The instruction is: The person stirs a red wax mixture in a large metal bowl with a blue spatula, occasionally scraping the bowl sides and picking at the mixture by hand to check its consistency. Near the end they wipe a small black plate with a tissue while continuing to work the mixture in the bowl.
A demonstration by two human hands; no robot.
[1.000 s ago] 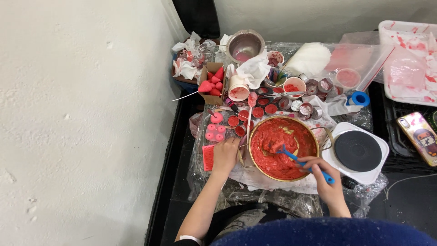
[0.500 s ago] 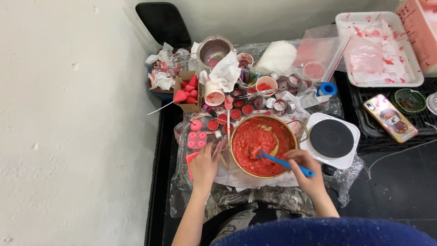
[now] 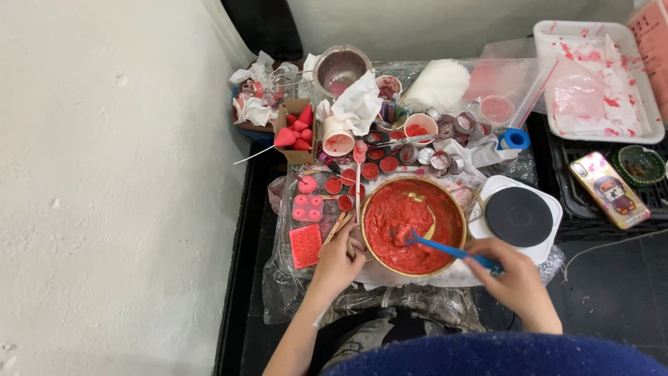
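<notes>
A gold-rimmed round bowl (image 3: 417, 275) full of thick red paste sits in front of me on crinkled plastic sheeting. My right hand (image 3: 511, 278) grips the handle of a blue spatula (image 3: 445, 248), whose blade is sunk in the paste near the bowl's middle. My left hand (image 3: 339, 261) rests against the bowl's left rim, beside some wooden sticks (image 3: 339, 226) and a red square mould (image 3: 305, 245).
A white hot plate with a black top (image 3: 518, 216) stands right of the bowl. Behind lie several small red-filled tins (image 3: 379, 169), a pink mould (image 3: 307, 207), a steel bowl (image 3: 341, 69), paper cups, tissues, a stained white tray (image 3: 598, 80) and a phone (image 3: 608, 189).
The view has shifted, so the table sits further left and lower in frame. The spatula stays in the paste with a slightly changed angle; my left hand stays at the rim.
</notes>
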